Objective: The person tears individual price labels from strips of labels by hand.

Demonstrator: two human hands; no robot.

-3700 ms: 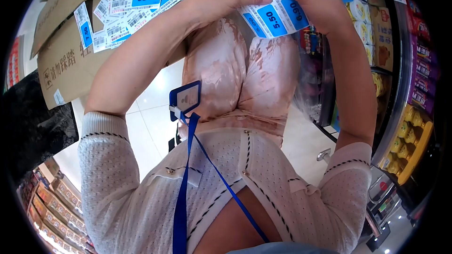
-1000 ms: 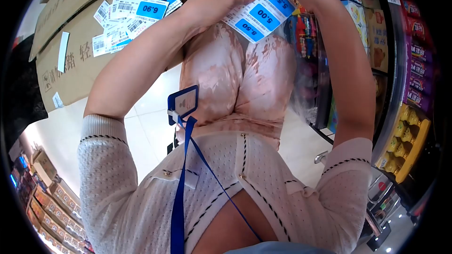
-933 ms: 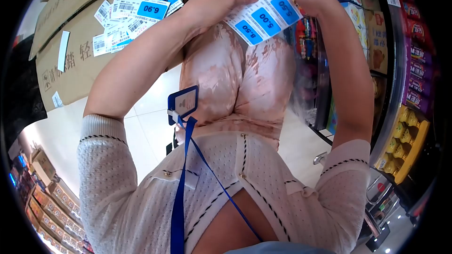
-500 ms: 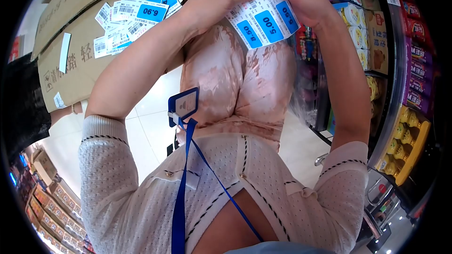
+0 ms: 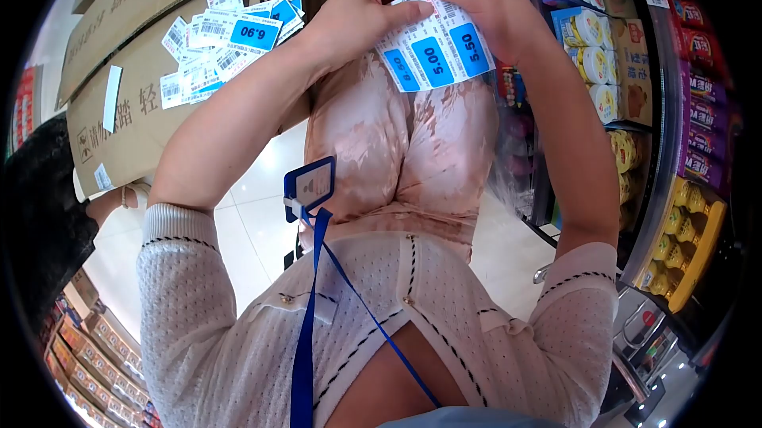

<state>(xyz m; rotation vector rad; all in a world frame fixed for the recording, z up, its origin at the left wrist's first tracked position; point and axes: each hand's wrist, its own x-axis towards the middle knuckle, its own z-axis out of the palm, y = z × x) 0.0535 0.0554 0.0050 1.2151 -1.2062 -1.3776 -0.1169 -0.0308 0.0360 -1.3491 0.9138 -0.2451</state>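
A sheet of price tags (image 5: 429, 50), white with blue panels reading 8.50, 5.00 and 5.50, is held up above my lap. My left hand (image 5: 367, 11) pinches its upper left edge between thumb and bent fingers. At the upper right part of the same sheet, my right hand (image 5: 486, 9) grips with its thumb and curled fingers. Both hands are close together at the top edge. To the left, a loose pile of cut price tags (image 5: 256, 33), one marked 6.90, lies on a cardboard box (image 5: 143, 142).
Shelves on the right hold tubs of snacks (image 5: 591, 63), purple packets (image 5: 702, 126) and a yellow tray (image 5: 692, 261). A badge (image 5: 309, 188) hangs from my blue lanyard. Another person's arm (image 5: 115, 202) shows at the left beside the box. A white paper strip (image 5: 113, 100) lies on the cardboard.
The price tag sheet has tilted and shifted slightly left, its 8.50 panel now bending away. My right hand has moved a little left and down. The other person's arm shows more.
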